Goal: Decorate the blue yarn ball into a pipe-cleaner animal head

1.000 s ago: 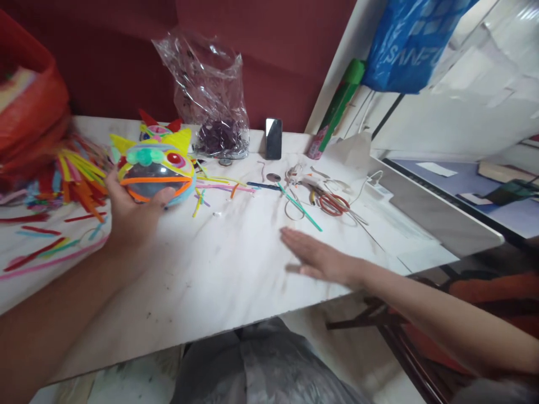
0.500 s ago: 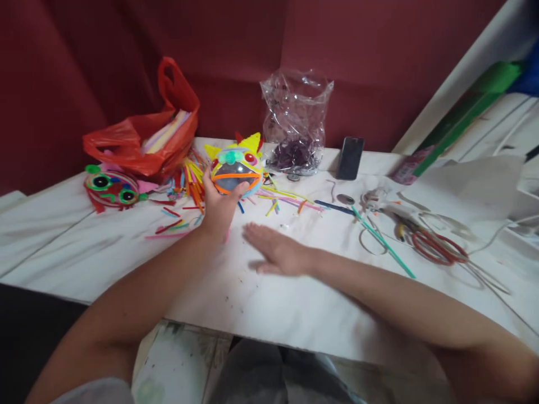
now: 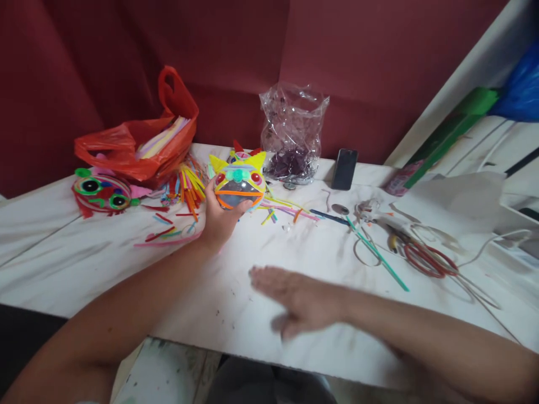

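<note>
My left hand point(image 3: 219, 220) cups a colourful craft ball point(image 3: 239, 184) from below: a clear dome wrapped in orange, yellow and blue pipe cleaners, with red eyes and yellow pointed ears. It is held just above the white table point(image 3: 126, 258). My right hand point(image 3: 297, 297) lies flat and open over the table's near middle, fingers stretched left, holding nothing. Loose coloured pipe cleaner pieces point(image 3: 185, 193) are scattered left of the ball.
A red plastic bag point(image 3: 138, 143) of craft strips and a second red-and-green craft face point(image 3: 103, 193) sit at the left. A clear bag point(image 3: 295, 132), a phone point(image 3: 344, 161), red-handled scissors point(image 3: 427, 259), a green stick point(image 3: 377, 253) and wire lie to the right.
The view has swung left, then steadied. My right hand has slid toward me across the table, staying flat. My left hand keeps hold of the craft ball.
</note>
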A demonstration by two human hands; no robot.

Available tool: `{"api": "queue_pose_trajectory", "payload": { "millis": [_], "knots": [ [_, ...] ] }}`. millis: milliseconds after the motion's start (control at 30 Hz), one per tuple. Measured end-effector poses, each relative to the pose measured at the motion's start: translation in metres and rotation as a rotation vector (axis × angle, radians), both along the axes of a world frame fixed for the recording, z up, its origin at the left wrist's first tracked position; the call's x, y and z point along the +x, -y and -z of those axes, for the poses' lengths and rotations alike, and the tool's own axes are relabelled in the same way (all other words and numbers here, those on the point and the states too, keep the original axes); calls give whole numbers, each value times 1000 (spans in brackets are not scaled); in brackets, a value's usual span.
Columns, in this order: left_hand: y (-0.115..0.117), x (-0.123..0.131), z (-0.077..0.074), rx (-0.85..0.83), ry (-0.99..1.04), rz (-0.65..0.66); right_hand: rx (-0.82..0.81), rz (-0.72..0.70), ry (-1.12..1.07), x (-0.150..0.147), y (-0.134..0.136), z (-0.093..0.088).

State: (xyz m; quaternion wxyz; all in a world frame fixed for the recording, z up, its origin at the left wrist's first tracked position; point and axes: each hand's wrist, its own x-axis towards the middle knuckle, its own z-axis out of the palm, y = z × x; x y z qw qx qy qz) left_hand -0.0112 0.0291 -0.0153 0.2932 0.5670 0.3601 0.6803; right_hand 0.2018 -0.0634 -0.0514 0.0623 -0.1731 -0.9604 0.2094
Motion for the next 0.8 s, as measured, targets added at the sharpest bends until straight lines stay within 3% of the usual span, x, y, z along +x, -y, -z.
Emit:
{"api": "queue_pose_trajectory", "payload": {
  "millis": [67,133,233,267,367,433,500,567,667,800],
  "knots": [
    [2,2,1,-20,-10,0,67,246,35,23,-4,0],
    [5,5,1,-39,-25,-9,133,335,6,37,-6,-2],
    [8,7,1,-50,-35,-4,76,41,3,43,0,-2],
    [8,8,0,-55,-27,-5,52,20,23,44,1,-1],
    [7,8,-4,-97,28,-47,76,336,37,49,-9,-2],
    [7,8,-6,-130,48,-73,82,538,-65,53,-23,-5],
    [9,11,-3,-141,26,-45,-24,695,-265,52,-35,-7],
    [12,17,5,-121,-28,28,-256,773,-506,45,-42,-6],
    [18,29,26,-68,-135,164,-594,689,-773,26,-42,-2],
    [25,38,48,-72,-297,249,-649,632,-954,13,-35,3]
  ]
}}
